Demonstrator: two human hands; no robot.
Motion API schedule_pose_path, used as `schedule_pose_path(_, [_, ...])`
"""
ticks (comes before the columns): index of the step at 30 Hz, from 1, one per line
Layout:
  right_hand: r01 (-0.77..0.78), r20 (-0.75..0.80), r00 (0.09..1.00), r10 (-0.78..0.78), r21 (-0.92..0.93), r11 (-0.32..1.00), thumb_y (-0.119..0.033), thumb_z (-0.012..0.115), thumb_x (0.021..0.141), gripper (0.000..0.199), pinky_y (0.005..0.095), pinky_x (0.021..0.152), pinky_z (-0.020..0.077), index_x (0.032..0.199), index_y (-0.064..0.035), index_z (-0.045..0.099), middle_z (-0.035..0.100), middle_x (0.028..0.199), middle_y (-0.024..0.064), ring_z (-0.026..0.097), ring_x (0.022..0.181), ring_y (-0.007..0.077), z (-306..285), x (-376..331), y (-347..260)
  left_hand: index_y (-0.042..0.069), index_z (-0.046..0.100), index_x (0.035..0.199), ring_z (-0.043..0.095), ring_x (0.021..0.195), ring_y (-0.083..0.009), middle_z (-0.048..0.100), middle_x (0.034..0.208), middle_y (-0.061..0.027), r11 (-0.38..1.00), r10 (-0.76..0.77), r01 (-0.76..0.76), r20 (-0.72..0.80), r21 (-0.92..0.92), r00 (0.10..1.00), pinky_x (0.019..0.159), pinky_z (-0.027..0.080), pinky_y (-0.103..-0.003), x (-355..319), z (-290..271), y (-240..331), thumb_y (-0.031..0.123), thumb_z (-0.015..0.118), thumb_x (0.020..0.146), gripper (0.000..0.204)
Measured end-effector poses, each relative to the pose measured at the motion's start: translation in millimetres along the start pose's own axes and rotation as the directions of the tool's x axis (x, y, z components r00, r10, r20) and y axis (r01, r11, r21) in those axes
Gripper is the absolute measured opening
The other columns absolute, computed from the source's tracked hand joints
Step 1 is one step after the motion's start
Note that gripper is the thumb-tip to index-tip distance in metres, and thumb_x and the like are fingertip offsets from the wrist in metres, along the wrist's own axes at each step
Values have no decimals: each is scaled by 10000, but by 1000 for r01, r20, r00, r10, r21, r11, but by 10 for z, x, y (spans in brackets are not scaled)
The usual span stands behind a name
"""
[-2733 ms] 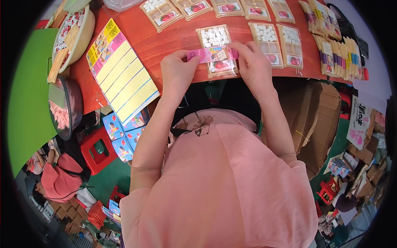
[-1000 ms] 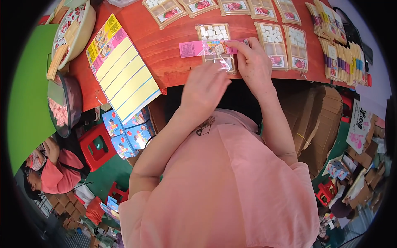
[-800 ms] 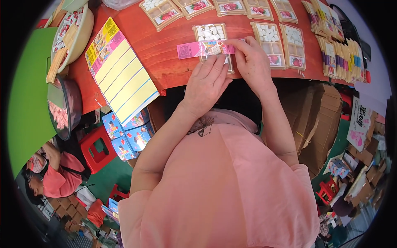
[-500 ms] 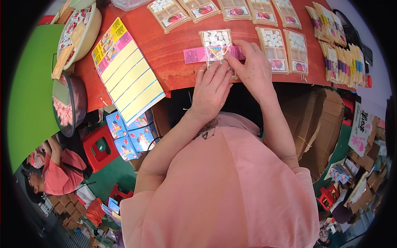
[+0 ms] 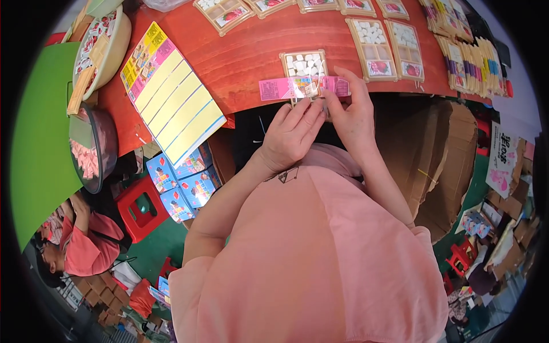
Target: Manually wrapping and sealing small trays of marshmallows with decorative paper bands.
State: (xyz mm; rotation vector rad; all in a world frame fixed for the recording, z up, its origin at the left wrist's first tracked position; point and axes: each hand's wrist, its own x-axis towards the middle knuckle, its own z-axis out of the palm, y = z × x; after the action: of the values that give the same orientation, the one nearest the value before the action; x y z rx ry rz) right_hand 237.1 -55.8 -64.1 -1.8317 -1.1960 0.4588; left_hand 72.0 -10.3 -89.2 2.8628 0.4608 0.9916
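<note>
A pink paper strip (image 5: 277, 88) lies across a small tan tray of white candies (image 5: 303, 64) at the near edge of the red table (image 5: 246, 57). My right hand (image 5: 354, 114) pinches the strip's right end with thumb and fingers. My left hand (image 5: 291, 134) sits just below the tray, its fingertips touching the tray's lower edge and the strip's middle. Both forearms come up from my pink shirt.
More candy trays (image 5: 374, 48) line the table's far side, with several packets (image 5: 469, 57) at right. A yellow striped sheet (image 5: 171, 100) lies at left beside two bowls (image 5: 100, 40). Blue boxes (image 5: 180, 183), a red stool (image 5: 140, 208), cardboard (image 5: 446, 166) and another person (image 5: 80, 246) are below.
My left hand left the strip, dropped toward my chest, then came back up to the tray's lower edge. The right hand kept hold of the strip's right end.
</note>
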Motion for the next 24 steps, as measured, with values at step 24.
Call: schedule_pose_path(24, [-56, -56, 992, 111, 592, 804, 29, 650, 930, 456, 167, 663, 478, 1352, -34, 492, 662, 1029, 35, 605, 780, 17, 38, -308, -82, -48, 669, 1175, 608, 779, -76, 705, 962, -61, -474, -786, 449, 594, -757, 172, 633, 479, -226, 197, -412, 46, 73, 747, 902, 309])
